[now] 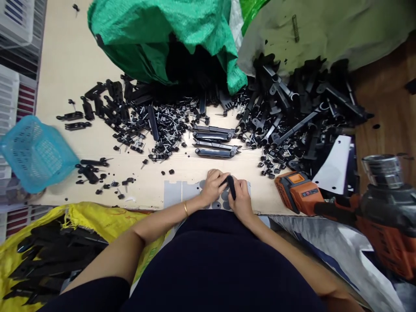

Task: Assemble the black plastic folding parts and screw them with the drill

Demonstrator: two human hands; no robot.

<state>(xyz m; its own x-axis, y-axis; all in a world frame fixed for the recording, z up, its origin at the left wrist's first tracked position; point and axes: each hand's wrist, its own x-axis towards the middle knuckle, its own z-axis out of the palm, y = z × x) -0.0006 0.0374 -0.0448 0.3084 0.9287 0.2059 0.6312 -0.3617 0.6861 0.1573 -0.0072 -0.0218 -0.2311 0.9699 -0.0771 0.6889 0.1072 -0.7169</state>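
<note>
Both hands meet over the front edge of the table. My right hand (241,198) is closed around a narrow black plastic part (231,187), which stands out between its thumb and fingers. My left hand (212,187), with a gold bangle at the wrist, is closed in a pinch at the same part's side; a dark bit shows at its fingertips. Beneath the hands lies a grey sheet (172,193) with round shapes. Just beyond them, several long black folding pieces (216,152) with metal strips lie side by side.
Black-headed pins (169,130) are heaped behind, below a green sack (162,26). Black arms with metal rods (302,121) pile up at right. An orange cordless power tool (302,195) lies at the right edge. A blue basket (39,151) and yellow sack (84,216) are at left.
</note>
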